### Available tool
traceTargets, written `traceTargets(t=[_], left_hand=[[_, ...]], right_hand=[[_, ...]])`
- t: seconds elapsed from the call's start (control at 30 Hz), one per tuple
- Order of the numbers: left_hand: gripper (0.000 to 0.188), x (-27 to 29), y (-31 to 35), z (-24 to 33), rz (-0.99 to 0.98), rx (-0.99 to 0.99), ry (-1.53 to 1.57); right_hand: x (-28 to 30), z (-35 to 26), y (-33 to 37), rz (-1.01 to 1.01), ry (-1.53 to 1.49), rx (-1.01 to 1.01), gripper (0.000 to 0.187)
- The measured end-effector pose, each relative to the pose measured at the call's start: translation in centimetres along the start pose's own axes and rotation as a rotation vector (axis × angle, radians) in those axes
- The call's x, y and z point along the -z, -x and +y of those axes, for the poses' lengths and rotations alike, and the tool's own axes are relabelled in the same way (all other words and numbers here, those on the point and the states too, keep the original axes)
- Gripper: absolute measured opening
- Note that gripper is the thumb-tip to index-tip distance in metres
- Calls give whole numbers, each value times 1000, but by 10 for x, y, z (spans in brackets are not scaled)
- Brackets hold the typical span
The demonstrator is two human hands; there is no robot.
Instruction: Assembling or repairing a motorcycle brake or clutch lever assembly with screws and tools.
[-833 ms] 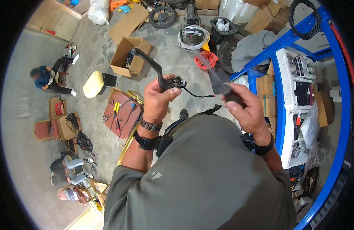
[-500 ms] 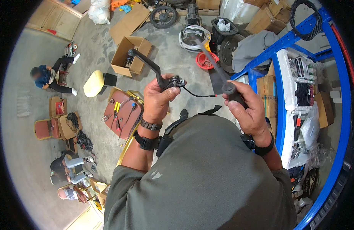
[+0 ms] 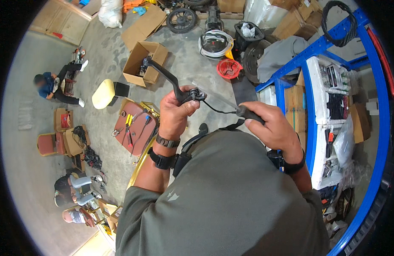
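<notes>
My left hand [image 3: 175, 112] is closed around the clamp end of a black handlebar lever [image 3: 168, 77], whose arm points up and away to the left. A thin black cable [image 3: 214, 108] hangs from its metal clamp and runs right. In my right hand [image 3: 270, 124] is the dark handle of a tool [image 3: 248, 113] with a long grey blade [image 3: 220, 99]. That blade reaches across to the lever's clamp; whether it touches cannot be told. Its exact kind is unclear.
A brown padded seat [image 3: 141, 135] carries pliers and other hand tools to the left. Beyond stands an open cardboard box [image 3: 156, 77]. A red basin [image 3: 229, 68] sits at the far right, and a blue shelving rack [image 3: 310, 89] along the right. Two people [image 3: 47, 87] sit at left.
The tool in my right hand has swung down and left, from pointing away from me to lying toward the lever. My right hand has lowered slightly; my left stays nearly still.
</notes>
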State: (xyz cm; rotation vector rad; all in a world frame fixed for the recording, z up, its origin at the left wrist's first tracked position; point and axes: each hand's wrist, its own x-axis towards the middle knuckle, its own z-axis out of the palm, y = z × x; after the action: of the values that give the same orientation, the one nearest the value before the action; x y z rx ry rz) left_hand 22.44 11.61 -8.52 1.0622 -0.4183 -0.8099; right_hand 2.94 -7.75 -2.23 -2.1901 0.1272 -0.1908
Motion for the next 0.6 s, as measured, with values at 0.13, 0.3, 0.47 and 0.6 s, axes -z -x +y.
traceTargets(t=[0.13, 0.3, 0.47, 0.6], left_hand=[[39, -4, -2, 5, 11, -17, 4], [40, -3, 3, 0, -24, 7, 36], [39, -4, 3, 3, -6, -10, -41], [41, -9, 2, 6, -34, 26, -39]], right_hand=[[-1, -19, 7, 344, -457, -216, 36], [10, -12, 9, 41, -21, -84, 37], [9, -18, 8, 227, -74, -119, 36], [15, -16, 14, 62, 23, -82, 35]])
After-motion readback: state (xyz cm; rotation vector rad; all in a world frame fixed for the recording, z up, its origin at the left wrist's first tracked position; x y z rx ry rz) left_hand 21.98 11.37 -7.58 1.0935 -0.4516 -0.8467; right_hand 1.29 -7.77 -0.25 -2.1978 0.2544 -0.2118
